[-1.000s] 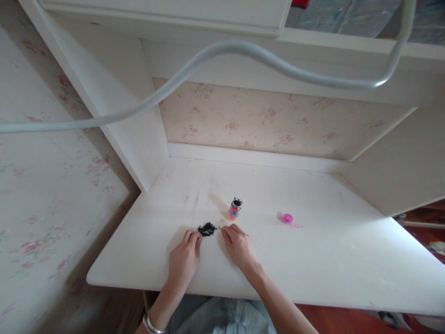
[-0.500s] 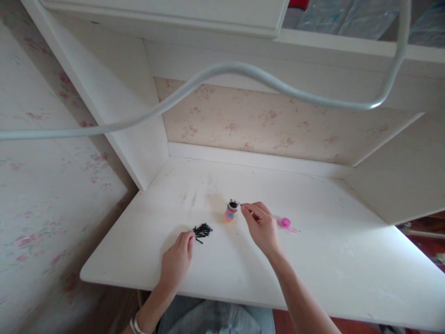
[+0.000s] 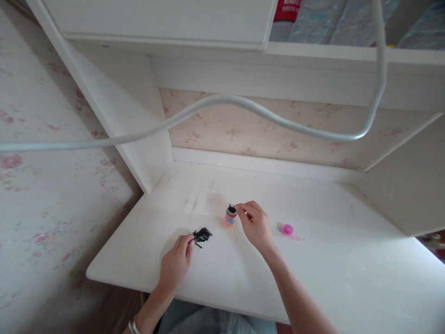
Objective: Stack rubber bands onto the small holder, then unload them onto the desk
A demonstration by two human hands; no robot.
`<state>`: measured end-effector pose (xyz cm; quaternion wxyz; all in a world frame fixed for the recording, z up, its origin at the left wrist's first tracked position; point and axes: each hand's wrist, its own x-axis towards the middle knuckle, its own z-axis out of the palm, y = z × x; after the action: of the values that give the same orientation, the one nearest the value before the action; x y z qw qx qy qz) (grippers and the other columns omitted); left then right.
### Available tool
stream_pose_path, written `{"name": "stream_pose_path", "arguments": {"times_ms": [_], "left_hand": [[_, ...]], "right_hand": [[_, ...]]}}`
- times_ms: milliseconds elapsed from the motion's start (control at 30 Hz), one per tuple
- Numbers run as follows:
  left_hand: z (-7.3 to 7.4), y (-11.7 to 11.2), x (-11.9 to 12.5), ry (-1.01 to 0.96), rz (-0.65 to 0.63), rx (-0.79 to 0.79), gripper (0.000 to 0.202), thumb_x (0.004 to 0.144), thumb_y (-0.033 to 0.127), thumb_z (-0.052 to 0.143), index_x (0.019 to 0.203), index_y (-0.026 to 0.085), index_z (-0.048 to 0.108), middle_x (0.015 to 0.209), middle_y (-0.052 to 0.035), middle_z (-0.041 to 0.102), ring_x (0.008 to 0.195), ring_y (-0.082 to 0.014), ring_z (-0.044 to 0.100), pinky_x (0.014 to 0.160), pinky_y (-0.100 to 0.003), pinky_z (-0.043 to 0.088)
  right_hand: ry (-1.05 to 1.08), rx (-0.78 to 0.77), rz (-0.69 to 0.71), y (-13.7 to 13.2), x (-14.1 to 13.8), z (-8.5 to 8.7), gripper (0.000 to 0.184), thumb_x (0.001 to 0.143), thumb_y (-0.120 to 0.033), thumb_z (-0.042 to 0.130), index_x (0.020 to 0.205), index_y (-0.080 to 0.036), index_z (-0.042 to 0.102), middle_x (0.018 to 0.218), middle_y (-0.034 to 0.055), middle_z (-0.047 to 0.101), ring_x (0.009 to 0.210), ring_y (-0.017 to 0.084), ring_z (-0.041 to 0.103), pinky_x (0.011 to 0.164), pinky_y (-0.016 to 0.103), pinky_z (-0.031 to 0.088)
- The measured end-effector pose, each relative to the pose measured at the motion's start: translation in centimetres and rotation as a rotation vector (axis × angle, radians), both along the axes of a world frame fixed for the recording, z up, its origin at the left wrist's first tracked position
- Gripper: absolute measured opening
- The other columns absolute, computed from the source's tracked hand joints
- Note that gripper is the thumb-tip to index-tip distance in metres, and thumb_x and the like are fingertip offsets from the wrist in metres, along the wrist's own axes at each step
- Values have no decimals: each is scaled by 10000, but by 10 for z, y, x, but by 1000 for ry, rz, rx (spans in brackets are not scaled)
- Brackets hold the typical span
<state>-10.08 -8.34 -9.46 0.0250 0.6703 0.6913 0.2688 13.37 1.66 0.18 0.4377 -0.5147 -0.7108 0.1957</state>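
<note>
A small clear bottle with a colourful pink, blue and yellow label (image 3: 230,218) stands upright on the white desk, its mouth uncapped and crowded with thin black pieces that look like hairpins. At its rim, my right hand (image 3: 255,225) pinches a thin black hairpin, mostly hidden by the fingertips. A loose pile of black hairpins (image 3: 202,235) lies to the left of the bottle. My left hand (image 3: 176,260) is closed with its fingertips against the left edge of that pile; what they pinch is too small to make out. The pink cap (image 3: 288,229) with its loop lies to the right.
The white desk (image 3: 333,260) has a raised back ledge and side panels left and right. A pale cable (image 3: 271,118) hangs across the view above the desk. Clear plastic-wrapped items (image 3: 320,21) sit on the shelf overhead.
My right hand has moved slightly left, bringing its fingertips to the bottle's mouth. My left hand stays at the pile. The whole view has shifted a little with the head.
</note>
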Motion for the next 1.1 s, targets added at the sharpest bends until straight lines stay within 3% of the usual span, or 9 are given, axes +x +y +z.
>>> {"name": "stream_pose_path", "arguments": {"times_ms": [167, 300, 400, 533, 667, 867, 1100], "left_hand": [[-2, -1, -5, -153, -34, 43, 221, 946, 303, 411, 1069, 221, 574, 1052, -44, 665, 968, -169, 642, 829, -291, 514], [13, 0, -4, -295, -47, 51, 229, 935, 331, 434, 1008, 215, 617, 1003, -48, 673, 921, -168, 647, 773, -282, 534], [38, 6, 8, -370, -92, 62, 231, 926, 343, 451, 989, 215, 632, 1006, -58, 666, 901, -166, 645, 730, -265, 536], [72, 27, 32, -412, -180, 59, 220, 922, 335, 464, 967, 218, 645, 969, -54, 665, 807, -144, 636, 642, -232, 514], [92, 52, 56, -395, -235, 110, 199, 912, 335, 492, 965, 209, 637, 910, -33, 671, 640, -106, 590, 618, -234, 498], [103, 81, 84, -352, -303, 204, 199, 930, 291, 462, 956, 208, 640, 935, -36, 664, 841, -137, 624, 780, -267, 497], [97, 93, 90, -272, -312, 207, 214, 935, 286, 454, 948, 208, 653, 921, -34, 637, 842, -135, 626, 795, -265, 496]], "right_hand": [[28, -7, 17, -12, 8, 6, 308, 922, -393, 463, 887, -208, 707, 859, 44, 615, 564, 91, 486, 528, 231, 401], [32, -26, 50, -28, 13, -3, 302, 929, -394, 463, 923, -215, 705, 855, 46, 606, 569, 97, 482, 533, 231, 402], [75, -103, 33, -46, 20, -28, 323, 933, -407, 448, 904, -210, 702, 835, 50, 602, 578, 108, 510, 513, 230, 403], [94, -234, -36, -79, 37, -74, 343, 937, -422, 428, 900, -208, 694, 823, 53, 610, 558, 121, 526, 523, 244, 424], [74, -280, -108, -108, 51, -99, 330, 935, -422, 431, 898, -217, 688, 836, 57, 619, 630, 146, 585, 574, 244, 447], [28, -274, -110, -112, 48, -94, 326, 945, -408, 412, 927, -228, 684, 862, 54, 635, 604, 134, 587, 578, 230, 449], [-57, -286, -81, -109, 47, -92, 313, 956, -381, 392, 966, -238, 670, 915, 54, 638, 723, 146, 620, 617, 216, 446]]}}
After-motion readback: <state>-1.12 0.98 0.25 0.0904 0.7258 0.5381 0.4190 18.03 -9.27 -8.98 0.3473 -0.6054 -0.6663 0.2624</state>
